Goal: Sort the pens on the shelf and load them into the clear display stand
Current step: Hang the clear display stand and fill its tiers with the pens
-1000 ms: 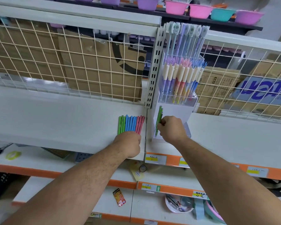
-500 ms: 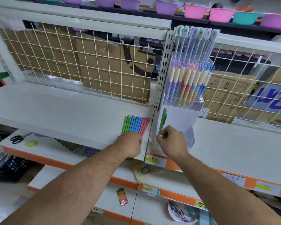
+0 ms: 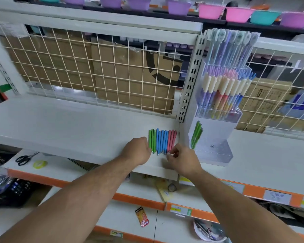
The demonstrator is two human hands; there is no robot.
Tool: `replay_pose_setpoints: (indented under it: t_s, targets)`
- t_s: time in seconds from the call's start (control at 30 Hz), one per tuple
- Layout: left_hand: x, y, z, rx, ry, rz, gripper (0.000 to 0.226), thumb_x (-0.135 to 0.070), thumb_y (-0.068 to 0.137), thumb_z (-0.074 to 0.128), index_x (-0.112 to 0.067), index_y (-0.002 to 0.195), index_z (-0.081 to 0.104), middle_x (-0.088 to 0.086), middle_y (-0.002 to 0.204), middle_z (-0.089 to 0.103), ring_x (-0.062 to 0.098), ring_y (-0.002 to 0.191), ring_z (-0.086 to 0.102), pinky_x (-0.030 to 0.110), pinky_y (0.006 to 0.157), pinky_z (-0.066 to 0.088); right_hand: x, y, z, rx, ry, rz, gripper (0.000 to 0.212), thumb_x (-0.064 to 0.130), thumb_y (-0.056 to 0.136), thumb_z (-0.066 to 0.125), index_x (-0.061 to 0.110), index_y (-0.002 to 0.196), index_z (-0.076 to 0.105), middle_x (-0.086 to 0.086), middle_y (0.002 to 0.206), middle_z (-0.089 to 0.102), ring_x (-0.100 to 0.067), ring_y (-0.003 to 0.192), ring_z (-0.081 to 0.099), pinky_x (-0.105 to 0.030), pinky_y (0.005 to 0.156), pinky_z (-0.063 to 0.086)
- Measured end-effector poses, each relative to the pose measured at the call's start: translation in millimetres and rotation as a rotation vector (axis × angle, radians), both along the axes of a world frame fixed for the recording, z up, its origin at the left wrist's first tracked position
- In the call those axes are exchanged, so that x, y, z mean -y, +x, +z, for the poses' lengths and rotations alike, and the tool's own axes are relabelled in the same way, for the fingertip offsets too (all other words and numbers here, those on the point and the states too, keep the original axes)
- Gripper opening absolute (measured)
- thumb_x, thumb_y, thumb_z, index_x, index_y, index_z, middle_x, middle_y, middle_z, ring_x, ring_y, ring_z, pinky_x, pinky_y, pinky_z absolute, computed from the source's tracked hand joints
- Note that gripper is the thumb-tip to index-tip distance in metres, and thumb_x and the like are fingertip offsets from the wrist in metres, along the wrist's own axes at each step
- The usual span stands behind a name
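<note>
So the right hand (image 3: pixel 182 161) has come back from the clear display stand (image 3: pixel 216 151), centre right of the frame, where a few green pens (image 3: pixel 197 135) now lean in the lower section. It's over at the row of pens (image 3: pixel 162 141) lying mid-frame on the shelf (image 3: pixel 77 127). Its curled fingertips (image 3: pixel 170 153) sit right at the near ends of the pink pens (image 3: pixel 172 140); it's too blurry to tell if they've actually got one. The left hand (image 3: pixel 138 150) hasn't budged: a loose fist holding nothing, knuckles against the row's green end.
</note>
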State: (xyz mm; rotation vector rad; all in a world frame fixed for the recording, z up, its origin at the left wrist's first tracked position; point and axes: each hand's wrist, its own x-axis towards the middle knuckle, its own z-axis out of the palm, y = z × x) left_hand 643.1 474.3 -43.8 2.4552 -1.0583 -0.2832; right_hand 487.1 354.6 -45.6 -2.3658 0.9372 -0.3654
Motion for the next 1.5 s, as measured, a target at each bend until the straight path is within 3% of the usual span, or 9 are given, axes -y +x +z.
replay_pose_setpoints:
  t_s: [0.1, 0.33, 0.47, 0.63, 0.83, 1.03, 1.17, 1.37, 1.5]
  targets:
    - [9.8, 12.5, 2.5, -0.018, 0.012, 0.02, 0.018, -0.033, 0.095, 0.057, -0.016, 0.095, 0.051, -0.001, 0.086, 0.058, 0.015, 0.074, 0.054, 0.03, 0.056, 0.041, -3.8, 11.8, -5.9, -0.017, 0.01, -0.046, 0.01, 0.028, 0.09, 0.069, 0.027, 0.086, 0.059, 0.01, 0.078, 0.063, -0.011, 0.072, 0.062, -0.022, 0.056, 0.045]
    - [30.8, 25.0, -1.1, -0.107, 0.07, 0.062, 0.043, -0.052, 0.087, 0.066, -0.015, 0.098, 0.047, 0.0, 0.083, 0.056, 0.018, 0.073, 0.057, 0.028, 0.048, 0.034, -9.6, 18.8, -15.0, -0.075, 0.012, -0.12, 0.021, 0.031, 0.089, 0.068, 0.031, 0.075, 0.053, 0.012, 0.074, 0.061, -0.007, 0.068, 0.058, -0.021, 0.053, 0.038]
    - [37.7, 28.8, -4.7, -0.158, 0.082, 0.096, 0.047, -0.049, 0.083, 0.072, -0.015, 0.103, 0.046, 0.001, 0.091, 0.057, 0.02, 0.078, 0.059, 0.028, 0.047, 0.034, -13.1, 21.6, -15.8, -0.081, 0.029, -0.146, 0.015, 0.033, 0.087, 0.065, 0.028, 0.077, 0.054, 0.01, 0.073, 0.061, -0.008, 0.069, 0.058, -0.021, 0.053, 0.036]
    - [37.1, 37.2, -4.2, -0.208, 0.105, 0.108, 0.046, -0.038, 0.081, 0.073, -0.013, 0.113, 0.05, 0.003, 0.1, 0.061, 0.022, 0.085, 0.063, 0.028, 0.058, 0.045, -17.0, 21.6, -17.8, -0.088, -0.012, -0.154, 0.018, 0.034, 0.087, 0.063, 0.031, 0.075, 0.05, 0.011, 0.072, 0.059, -0.008, 0.067, 0.056, -0.019, 0.052, 0.034]
    - [36.2, 37.3, -6.5, -0.173, 0.078, 0.118, 0.048, -0.038, 0.085, 0.071, -0.011, 0.118, 0.049, 0.006, 0.109, 0.064, 0.025, 0.093, 0.065, 0.031, 0.068, 0.053, -21.1, 20.4, -18.7, -0.072, -0.024, -0.166, 0.021, 0.029, 0.089, 0.065, 0.031, 0.075, 0.05, 0.013, 0.07, 0.059, -0.002, 0.065, 0.054, -0.015, 0.051, 0.032]
    - [37.1, 40.4, -10.0, -0.189, 0.075, 0.117, 0.044, -0.029, 0.081, 0.075, -0.011, 0.11, 0.047, 0.006, 0.105, 0.063, 0.024, 0.086, 0.065, 0.028, 0.058, 0.047, -22.1, 19.0, -16.9, -0.046, 0.0, -0.147, 0.013, 0.028, 0.088, 0.064, 0.028, 0.079, 0.054, 0.008, 0.071, 0.061, -0.009, 0.066, 0.057, -0.02, 0.054, 0.038]
    - [39.0, 37.7, -11.2, -0.17, 0.06, 0.128, 0.053, -0.044, 0.076, 0.079, -0.015, 0.105, 0.045, 0.001, 0.094, 0.059, 0.019, 0.077, 0.062, 0.025, 0.046, 0.037, -22.5, 19.7, -16.4, -0.046, -0.001, -0.141, 0.012, 0.028, 0.088, 0.064, 0.026, 0.08, 0.055, 0.007, 0.071, 0.061, -0.009, 0.065, 0.056, -0.02, 0.054, 0.038]
    - [41.7, 42.3, -9.5, -0.156, 0.086, 0.136, 0.023, -0.026, 0.085, 0.067, -0.011, 0.098, 0.057, 0.0, 0.079, 0.058, 0.015, 0.064, 0.058, 0.023, 0.043, 0.036, -22.7, 19.0, -17.4, -0.036, -0.005, -0.138, 0.013, 0.028, 0.089, 0.063, 0.027, 0.08, 0.054, 0.008, 0.071, 0.06, -0.008, 0.065, 0.056, -0.018, 0.054, 0.037]
    - [43.1, 37.1, -5.3, -0.146, 0.114, 0.127, 0.022, -0.027, 0.085, 0.068, -0.012, 0.098, 0.057, 0.0, 0.081, 0.06, 0.016, 0.068, 0.06, 0.024, 0.043, 0.037, -22.2, 19.8, -18.7, -0.041, 0.002, -0.144, 0.013, 0.029, 0.09, 0.063, 0.028, 0.081, 0.054, 0.009, 0.072, 0.06, -0.007, 0.067, 0.056, -0.018, 0.055, 0.037]
